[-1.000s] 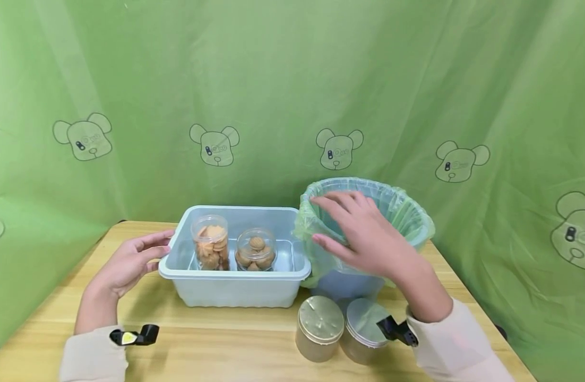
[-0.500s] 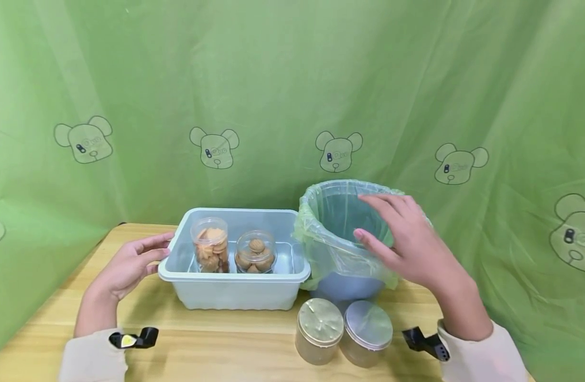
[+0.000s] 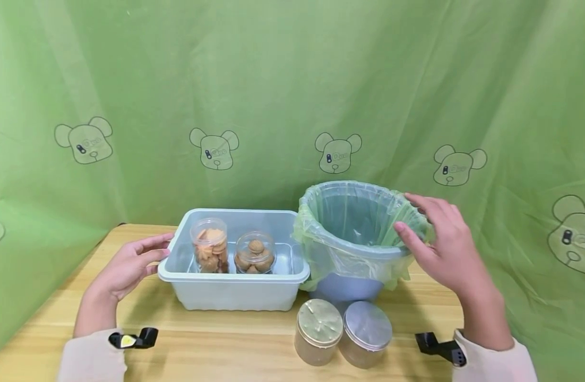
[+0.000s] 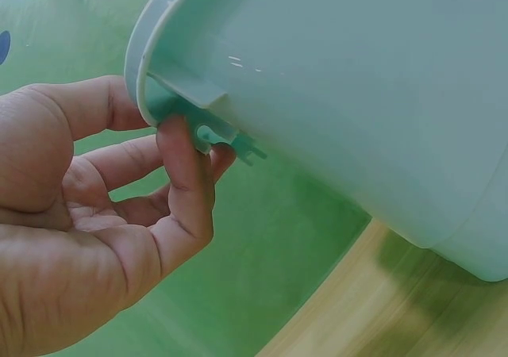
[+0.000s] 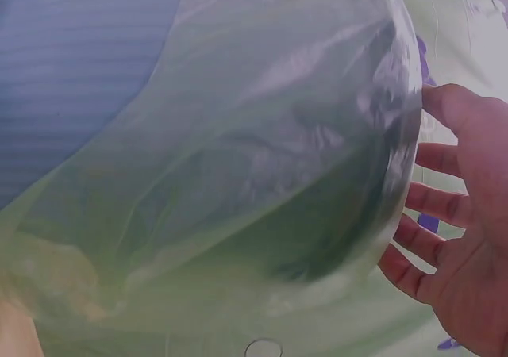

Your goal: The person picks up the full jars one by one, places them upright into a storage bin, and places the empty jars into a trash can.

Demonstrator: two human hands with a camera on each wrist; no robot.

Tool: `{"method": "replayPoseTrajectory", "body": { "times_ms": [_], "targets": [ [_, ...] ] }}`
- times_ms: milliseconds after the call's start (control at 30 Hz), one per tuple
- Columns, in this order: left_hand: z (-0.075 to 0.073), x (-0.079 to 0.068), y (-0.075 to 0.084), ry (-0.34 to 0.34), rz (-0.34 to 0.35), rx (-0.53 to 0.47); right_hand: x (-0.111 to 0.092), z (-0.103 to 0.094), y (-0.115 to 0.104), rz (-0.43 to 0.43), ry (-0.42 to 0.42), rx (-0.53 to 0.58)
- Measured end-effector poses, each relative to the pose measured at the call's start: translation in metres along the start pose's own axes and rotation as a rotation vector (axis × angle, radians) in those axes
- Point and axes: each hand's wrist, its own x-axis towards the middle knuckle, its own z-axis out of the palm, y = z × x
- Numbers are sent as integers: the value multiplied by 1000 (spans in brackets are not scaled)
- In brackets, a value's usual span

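Observation:
My left hand (image 3: 130, 265) grips the left end of a pale blue plastic tub (image 3: 235, 292). In the left wrist view its fingers curl under the tub's rim (image 4: 143, 55). Inside the tub stand a tall clear jar of cookies (image 3: 211, 252) and a lower clear jar of round cookies (image 3: 255, 257). My right hand (image 3: 445, 244) is spread at the right rim of a blue bin (image 3: 345, 286). A thin green bag (image 3: 335, 260) lines the bin and folds over its edge. In the right wrist view, the right fingertips are right at the bagged rim, uncurled.
Two lidded jars, one with a gold-toned lid (image 3: 320, 322) and one with a greyish lid (image 3: 368, 325), stand side by side in front of the bin. A green curtain (image 3: 273, 79) hangs behind the wooden table (image 3: 216, 345).
My right hand has moved right, from over the bin's opening to its right rim. The left hand keeps its grip on the tub.

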Motion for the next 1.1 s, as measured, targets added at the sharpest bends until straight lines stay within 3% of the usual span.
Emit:
{"method": "replayPoseTrajectory", "body": {
  "times_ms": [333, 500, 733, 1100],
  "targets": [
    [1, 0, -2, -7, 4, -5, -18, 5, 25, 167, 136, 37],
    [1, 0, -2, -9, 1, -7, -25, 10, 34, 334, 189, 78],
    [3, 1, -3, -10, 5, -11, -37, 15, 42, 628, 146, 129],
    [0, 0, 0, 6, 2, 15, -32, 18, 41, 780, 97, 307]
  ]
}}
